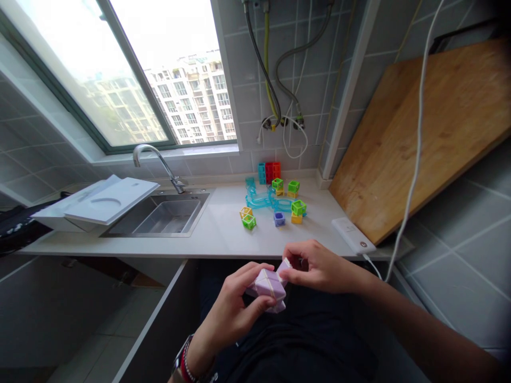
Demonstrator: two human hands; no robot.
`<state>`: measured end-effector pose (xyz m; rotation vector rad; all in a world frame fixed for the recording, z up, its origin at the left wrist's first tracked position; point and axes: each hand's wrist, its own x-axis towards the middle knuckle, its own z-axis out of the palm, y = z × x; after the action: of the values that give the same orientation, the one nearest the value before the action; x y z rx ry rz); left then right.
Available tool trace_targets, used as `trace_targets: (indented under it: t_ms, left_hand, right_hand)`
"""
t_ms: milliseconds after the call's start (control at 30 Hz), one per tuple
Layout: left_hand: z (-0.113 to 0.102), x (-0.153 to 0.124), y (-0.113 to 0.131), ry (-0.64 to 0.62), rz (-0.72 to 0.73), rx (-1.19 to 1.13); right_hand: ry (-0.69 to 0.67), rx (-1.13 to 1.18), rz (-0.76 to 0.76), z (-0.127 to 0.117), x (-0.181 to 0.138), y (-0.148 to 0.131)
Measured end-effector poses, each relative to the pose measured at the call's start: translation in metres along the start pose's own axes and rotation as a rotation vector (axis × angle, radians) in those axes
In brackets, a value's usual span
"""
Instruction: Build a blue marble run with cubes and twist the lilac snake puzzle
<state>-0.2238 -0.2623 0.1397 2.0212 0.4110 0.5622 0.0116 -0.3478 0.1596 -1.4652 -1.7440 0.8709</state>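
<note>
Head view, and from where I stand a person is bent over a lilac faceted block, held at the lower middle of the frame, before the near edge of the tabletop and above the dark clothing. The left hand has its grip clamped on the block's main body, thumb along the near side, fingers over the far side. The right hand sits just to the right, its grip together on the small end piece that juts toward the upper right. Pale lines cross the faces; I can't tell whether they are seams, or whether that end turns.

To my eye the step in hand is a two-handed working of the end piece, one hand steadying, the other handling the corner. The next move would seem to call for a firm left hold and light, exact pressure from the right fingertips; a careless push could let the block slip toward the lap.

Beyond, around the middle of the frame, green cubes, a purple cube and clear blue pieces rest on the tabletop, with red blocks standing near the wall, all apart from both hands
</note>
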Motion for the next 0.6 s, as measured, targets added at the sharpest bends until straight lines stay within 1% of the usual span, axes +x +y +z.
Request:
trace_targets:
  t_ms: [67, 133, 200, 333, 467, 533, 600]
  left_hand:
    - [-0.004, 0.001, 0.002, -0.076, 0.007, 0.033]
    - [-0.01, 0.001, 0.004, -0.142, 0.021, 0.062]
    - [-0.016, 0.002, 0.005, -0.18, 0.03, 0.116]
    - [-0.027, 0.002, 0.006, -0.202, 0.057, 0.309]
    - [-0.029, 0.004, 0.005, -0.219, 0.102, 0.486]
    - [-0.027, 0.006, 0.0, -0.23, 0.12, 0.55]
    - [-0.025, 0.007, -0.009, -0.227, 0.135, 0.61]
  right_hand:
    - [-0.118, -0.207, -0.09, -0.01, 0.001, -0.006]
    - [-0.227, -0.36, -0.191, -0.017, 0.004, -0.013]
    - [-0.288, -0.484, -0.274, -0.019, 0.008, -0.018]
    - [-0.328, -0.695, -0.346, -0.012, 0.019, -0.022]
    - [-0.346, -0.891, -0.387, 0.002, 0.032, -0.013]
    - [-0.374, -0.927, -0.406, 0.009, 0.038, -0.004]
    - [-0.4, -0.923, -0.378, 0.015, 0.043, 0.007]
